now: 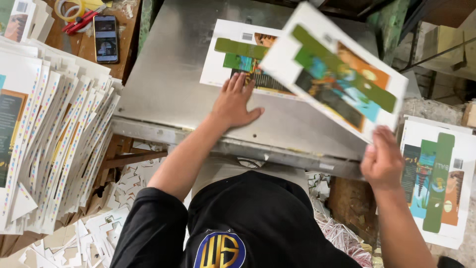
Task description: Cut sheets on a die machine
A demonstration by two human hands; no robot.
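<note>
My left hand [234,104] rests flat, fingers spread, on the lower edge of a printed cardboard sheet [223,62] lying on a grey metal press table [163,84]. My right hand [382,159] grips the near corner of a second printed sheet [337,69], white with green, orange and blue print, held tilted in the air above the table's right side. This raised sheet covers part of the flat one.
A fanned stack of printed sheets [54,139] stands at the left. Another pile of printed sheets [436,183] lies at the right. A phone [105,38], tape roll and red scissors sit on a wooden bench. Cardboard offcuts [99,238] litter the floor.
</note>
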